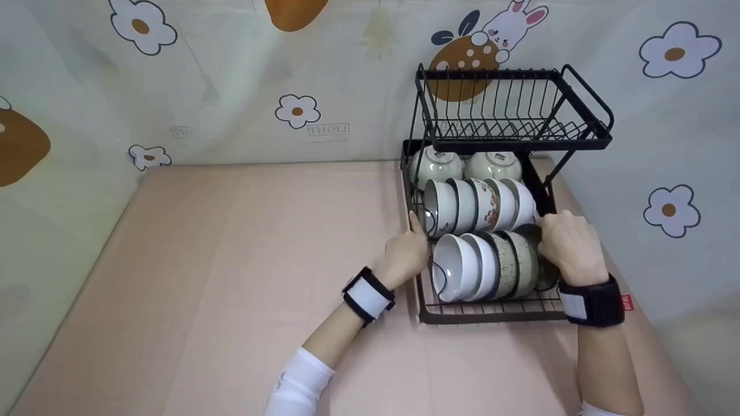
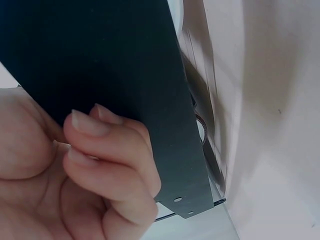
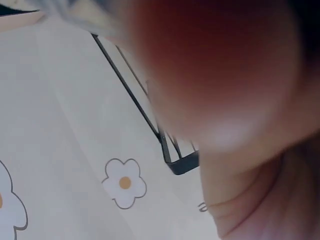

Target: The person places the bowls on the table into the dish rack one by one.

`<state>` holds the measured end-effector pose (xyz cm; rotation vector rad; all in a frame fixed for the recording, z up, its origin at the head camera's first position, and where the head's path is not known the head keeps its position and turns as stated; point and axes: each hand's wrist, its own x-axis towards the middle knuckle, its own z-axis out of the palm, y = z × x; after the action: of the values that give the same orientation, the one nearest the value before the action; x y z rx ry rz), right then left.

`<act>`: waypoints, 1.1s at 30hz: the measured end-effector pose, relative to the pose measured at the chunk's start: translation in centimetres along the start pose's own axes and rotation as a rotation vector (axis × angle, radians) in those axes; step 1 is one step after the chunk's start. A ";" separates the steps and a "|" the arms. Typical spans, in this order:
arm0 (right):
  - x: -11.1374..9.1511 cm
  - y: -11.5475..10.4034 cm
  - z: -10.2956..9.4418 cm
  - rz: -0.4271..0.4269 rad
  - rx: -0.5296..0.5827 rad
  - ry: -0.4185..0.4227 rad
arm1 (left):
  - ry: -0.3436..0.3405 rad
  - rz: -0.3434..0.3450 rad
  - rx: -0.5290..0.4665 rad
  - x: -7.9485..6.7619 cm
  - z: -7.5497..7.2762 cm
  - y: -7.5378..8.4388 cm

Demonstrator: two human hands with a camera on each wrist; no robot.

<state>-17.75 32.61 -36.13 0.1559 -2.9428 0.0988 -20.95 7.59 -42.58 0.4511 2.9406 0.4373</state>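
Note:
A black two-tier dish rack [image 1: 491, 317] stands on the table, its lower tier holding rows of bowls. White bowls [image 1: 454, 271] and speckled ones [image 1: 523, 263] stand on edge in front, with patterned bowls [image 1: 485, 202] behind them. My left hand [image 1: 404, 254] holds the rack's left side, the index finger lying along the rail. The left wrist view shows its curled fingers [image 2: 115, 150] against the dark side panel [image 2: 135, 75]. On the other side, my right hand [image 1: 569, 242] grips the rack's right edge beside a dark bowl [image 1: 546, 274]; its fingertips are hidden in the head view.
Two upturned bowls [image 1: 436, 166] sit at the back under the upper tier [image 1: 520, 144], which carries no dishes. A patterned wall covering [image 1: 231, 86] rises close behind and to the right. The pink table surface [image 1: 243, 260] extends to the left.

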 end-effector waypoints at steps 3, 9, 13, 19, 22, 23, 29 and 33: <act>-0.2 -0.2 -0.1 0.009 0.000 -0.014 | -0.010 -0.012 -0.020 0.1 0.0 0.0; -0.2 -0.4 -0.4 0.017 0.016 -0.104 | -0.022 -0.025 -0.029 0.2 -0.1 0.0; -0.1 -0.3 -0.5 0.012 0.022 -0.149 | -0.021 -0.026 -0.035 0.2 -0.1 0.0; -0.3 -0.3 -0.5 -0.006 0.021 -0.122 | -0.011 -0.021 -0.027 0.1 0.0 0.0; -0.3 -0.5 -0.6 -0.005 0.019 -0.126 | -0.001 -0.014 -0.020 0.1 0.0 0.0; -0.3 -0.6 -0.7 -0.004 0.021 -0.125 | 0.001 -0.013 -0.018 0.1 0.0 0.0; -0.6 -1.1 -1.0 -0.018 0.020 -0.001 | -0.003 -0.013 -0.022 0.1 0.0 0.0; -0.7 -1.6 -1.1 -0.054 0.016 0.110 | -0.010 -0.003 -0.055 0.0 -0.3 -0.4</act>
<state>-16.70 31.22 -35.10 0.2247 -2.8263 0.1192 -21.14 7.20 -42.41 0.4407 2.9106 0.5132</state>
